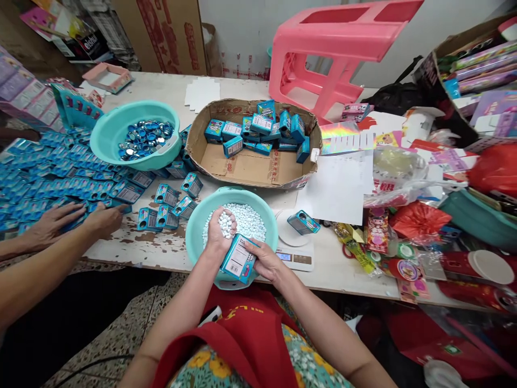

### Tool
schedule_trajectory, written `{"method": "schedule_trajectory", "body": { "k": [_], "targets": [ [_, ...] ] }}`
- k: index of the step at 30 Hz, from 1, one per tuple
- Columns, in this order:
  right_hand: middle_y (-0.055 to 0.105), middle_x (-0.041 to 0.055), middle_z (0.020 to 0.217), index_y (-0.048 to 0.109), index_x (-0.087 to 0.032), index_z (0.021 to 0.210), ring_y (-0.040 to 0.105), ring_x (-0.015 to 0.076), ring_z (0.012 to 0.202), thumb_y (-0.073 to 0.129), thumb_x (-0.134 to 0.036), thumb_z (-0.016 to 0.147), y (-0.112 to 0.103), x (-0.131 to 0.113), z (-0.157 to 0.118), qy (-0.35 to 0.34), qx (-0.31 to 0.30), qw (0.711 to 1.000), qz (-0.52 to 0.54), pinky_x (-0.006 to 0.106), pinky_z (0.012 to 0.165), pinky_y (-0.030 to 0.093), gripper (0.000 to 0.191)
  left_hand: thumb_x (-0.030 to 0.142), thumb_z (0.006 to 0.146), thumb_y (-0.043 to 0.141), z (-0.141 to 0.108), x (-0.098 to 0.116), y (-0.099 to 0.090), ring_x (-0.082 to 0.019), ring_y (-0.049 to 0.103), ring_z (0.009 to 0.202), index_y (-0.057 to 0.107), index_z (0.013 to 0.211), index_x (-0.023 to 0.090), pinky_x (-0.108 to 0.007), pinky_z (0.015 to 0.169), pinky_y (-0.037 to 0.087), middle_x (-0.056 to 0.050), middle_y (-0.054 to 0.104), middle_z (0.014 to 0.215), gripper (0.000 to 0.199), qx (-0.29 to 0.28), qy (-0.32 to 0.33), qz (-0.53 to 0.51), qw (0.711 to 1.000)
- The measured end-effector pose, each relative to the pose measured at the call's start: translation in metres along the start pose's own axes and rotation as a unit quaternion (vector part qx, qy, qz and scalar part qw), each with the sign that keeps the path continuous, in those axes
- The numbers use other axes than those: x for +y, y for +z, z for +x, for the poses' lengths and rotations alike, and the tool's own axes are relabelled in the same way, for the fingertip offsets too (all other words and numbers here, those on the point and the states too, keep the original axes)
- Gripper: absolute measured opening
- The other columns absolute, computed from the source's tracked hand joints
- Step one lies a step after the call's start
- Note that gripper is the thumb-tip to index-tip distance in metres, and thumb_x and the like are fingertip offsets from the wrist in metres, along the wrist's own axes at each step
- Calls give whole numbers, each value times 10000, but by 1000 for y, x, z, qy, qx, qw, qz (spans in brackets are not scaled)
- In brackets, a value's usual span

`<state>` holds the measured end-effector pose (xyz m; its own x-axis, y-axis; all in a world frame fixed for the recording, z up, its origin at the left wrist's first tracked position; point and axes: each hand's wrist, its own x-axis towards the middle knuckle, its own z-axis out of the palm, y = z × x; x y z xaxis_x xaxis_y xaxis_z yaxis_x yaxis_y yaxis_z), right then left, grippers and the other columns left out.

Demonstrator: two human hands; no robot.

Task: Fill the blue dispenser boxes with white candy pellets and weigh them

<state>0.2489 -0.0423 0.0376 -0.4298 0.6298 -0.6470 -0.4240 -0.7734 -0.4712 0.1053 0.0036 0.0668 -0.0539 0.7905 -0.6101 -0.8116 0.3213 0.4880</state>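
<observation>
Cupped over a turquoise basin, my left hand is closed round a heap of small white candies. More of the same candies lie in the basin. My right hand grips a small blue box by its right side, its printed white panel facing up, close beside my left hand. To the right, another blue box rests on the round plate of a digital scale. Several blue boxes with round holes stand left of the basin.
A cut-down cardboard box with several blue boxes stands behind the basin. Left of it, a second turquoise basin holds metallic blue caps. A co-worker's hands touch rows of blue boxes. A pink stool and mixed packages crowd the right.
</observation>
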Motion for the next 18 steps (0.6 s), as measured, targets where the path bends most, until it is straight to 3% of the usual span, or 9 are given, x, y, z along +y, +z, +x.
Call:
{"method": "schedule_trajectory", "body": {
  "k": [2, 4, 6, 9, 11, 15, 18],
  "targets": [
    [677, 20, 855, 611, -169, 964, 631, 174, 775, 821, -384, 565, 0, -1, -3, -50, 41, 996, -60, 360, 829, 494, 500, 340, 723, 592, 0, 1, -1, -71, 452, 386, 497, 698, 168, -172, 331, 270, 25, 526, 551, 198, 1, 4, -3, 1000],
    [650, 9, 883, 584, -198, 994, 613, 182, 817, 769, -398, 638, 0, -6, -7, -143, 86, 968, -186, 362, 824, 485, 448, 350, 725, 594, -4, 4, 1, -73, 454, 391, 500, 695, 170, -174, 336, 271, 23, 529, 556, 206, -7, 19, -4, 1000],
    [611, 21, 952, 574, -214, 1003, 581, 204, 913, 722, -359, 697, 0, -13, -9, -246, 107, 900, -344, 376, 857, 462, 370, 378, 731, 589, -8, 6, 5, -82, 467, 402, 509, 689, 171, -179, 351, 291, 20, 528, 545, 226, -18, 37, 2, 999],
    [556, 51, 1008, 570, -218, 1011, 526, 230, 998, 680, -244, 736, 4, -18, -7, -350, 87, 779, -513, 393, 888, 438, 297, 427, 754, 560, -10, 1, 12, -106, 497, 419, 520, 655, 170, -207, 400, 359, 17, 508, 492, 278, -28, 82, 15, 996],
    [549, 64, 1006, 562, -216, 1030, 515, 234, 994, 663, -192, 750, 7, -17, -4, -379, 71, 731, -564, 393, 879, 443, 298, 434, 766, 548, -9, -5, 15, -126, 536, 456, 523, 626, 168, -229, 453, 407, 13, 504, 476, 302, -28, 112, 22, 993],
    [570, 80, 1006, 571, -200, 1050, 515, 247, 989, 689, -170, 746, 11, -14, -1, -392, 91, 684, -608, 395, 867, 445, 328, 439, 785, 535, -5, -15, 13, -144, 602, 571, 551, 616, 159, -257, 568, 467, -5, 559, 550, 328, -29, 146, 48, 988],
    [594, 78, 1012, 594, -206, 1056, 525, 258, 986, 725, -202, 726, 10, -14, 1, -388, 101, 673, -622, 409, 871, 435, 355, 429, 799, 522, -5, -17, 13, -139, 606, 596, 575, 631, 151, -264, 615, 480, -20, 595, 614, 329, -31, 183, 97, 978]
  ]
}}
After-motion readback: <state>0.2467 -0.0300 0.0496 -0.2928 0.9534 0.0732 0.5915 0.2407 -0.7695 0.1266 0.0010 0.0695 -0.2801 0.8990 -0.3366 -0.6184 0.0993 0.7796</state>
